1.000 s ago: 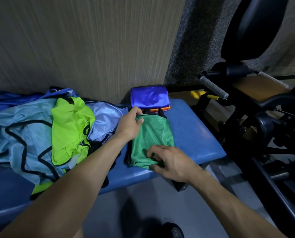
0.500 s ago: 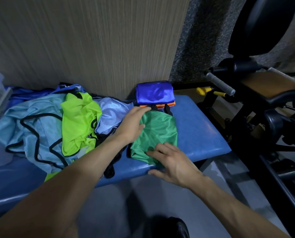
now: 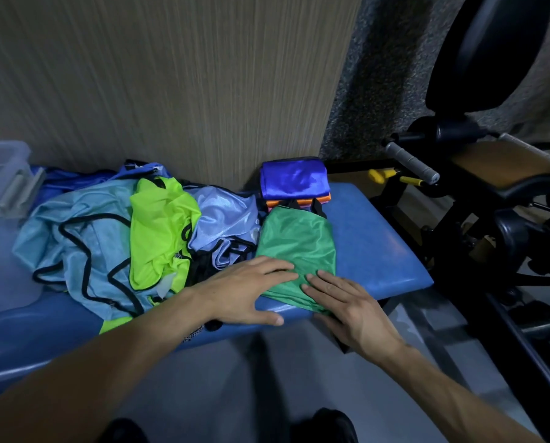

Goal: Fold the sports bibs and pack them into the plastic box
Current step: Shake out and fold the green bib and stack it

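A folded green bib (image 3: 297, 241) lies on the blue padded bench (image 3: 372, 244), near its front edge. My left hand (image 3: 251, 286) rests flat on the bib's near left corner, fingers straight. My right hand (image 3: 344, 302) lies flat on the near right part, fingers spread. Behind the green bib a folded dark blue bib (image 3: 294, 177) sits on a folded orange one (image 3: 273, 203). To the left is a loose pile: a neon yellow bib (image 3: 158, 225), a pale lilac bib (image 3: 225, 219) and a light blue bib (image 3: 85, 238). The clear plastic box (image 3: 1, 180) stands at the far left.
A wood-grain wall panel (image 3: 171, 75) rises right behind the bench. Black gym equipment (image 3: 491, 203) with a grey handle (image 3: 411, 161) crowds the right side. Grey floor lies below the bench's front edge.
My left hand slid from the green bib's far left edge down to its near left corner. My right hand opened flat on the bib. The view shifted left, showing the plastic box.
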Action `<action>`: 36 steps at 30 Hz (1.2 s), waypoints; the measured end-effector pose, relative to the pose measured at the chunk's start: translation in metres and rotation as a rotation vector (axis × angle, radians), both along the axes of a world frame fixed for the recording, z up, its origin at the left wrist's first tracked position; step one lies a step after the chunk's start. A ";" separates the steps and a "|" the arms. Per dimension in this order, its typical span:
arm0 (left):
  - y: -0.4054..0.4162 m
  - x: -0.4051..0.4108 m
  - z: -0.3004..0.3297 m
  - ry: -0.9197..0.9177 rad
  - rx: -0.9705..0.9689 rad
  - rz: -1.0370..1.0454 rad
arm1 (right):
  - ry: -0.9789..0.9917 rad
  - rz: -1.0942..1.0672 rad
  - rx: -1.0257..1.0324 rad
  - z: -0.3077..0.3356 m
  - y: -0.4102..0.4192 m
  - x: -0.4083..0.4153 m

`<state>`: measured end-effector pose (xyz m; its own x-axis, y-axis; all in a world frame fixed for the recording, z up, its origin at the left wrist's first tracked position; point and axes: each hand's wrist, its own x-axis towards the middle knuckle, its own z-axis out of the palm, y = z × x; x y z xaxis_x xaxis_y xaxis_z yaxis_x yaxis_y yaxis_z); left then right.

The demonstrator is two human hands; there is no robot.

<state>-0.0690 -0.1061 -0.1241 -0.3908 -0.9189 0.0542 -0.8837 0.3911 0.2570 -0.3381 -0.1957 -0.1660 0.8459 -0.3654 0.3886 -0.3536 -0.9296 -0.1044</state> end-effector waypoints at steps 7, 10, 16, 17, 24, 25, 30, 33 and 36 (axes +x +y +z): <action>0.007 -0.007 -0.003 0.097 -0.005 0.096 | -0.135 -0.138 0.151 0.033 0.001 0.014; 0.011 -0.014 -0.004 0.226 -0.055 0.235 | -0.205 -0.241 0.344 0.051 -0.004 0.021; 0.012 -0.022 0.004 0.387 -0.237 0.414 | -0.371 -0.239 0.515 0.083 -0.007 0.022; 0.011 -0.024 0.013 0.464 -0.266 0.416 | -0.440 -0.229 0.558 0.090 -0.010 0.022; -0.027 -0.028 0.070 1.024 -0.183 0.342 | -0.982 -0.275 0.898 0.137 -0.027 0.017; -0.037 -0.028 0.070 1.071 -0.145 0.367 | -1.003 -0.313 0.952 0.134 -0.033 0.021; -0.082 -0.022 0.032 1.133 0.100 0.697 | -0.684 -0.540 1.474 0.088 -0.056 0.030; -0.100 -0.016 0.003 1.022 0.239 0.880 | -0.497 -0.599 1.451 0.063 -0.057 0.031; -0.117 -0.007 -0.004 1.063 0.114 0.961 | -0.547 -0.611 1.269 0.061 -0.066 0.031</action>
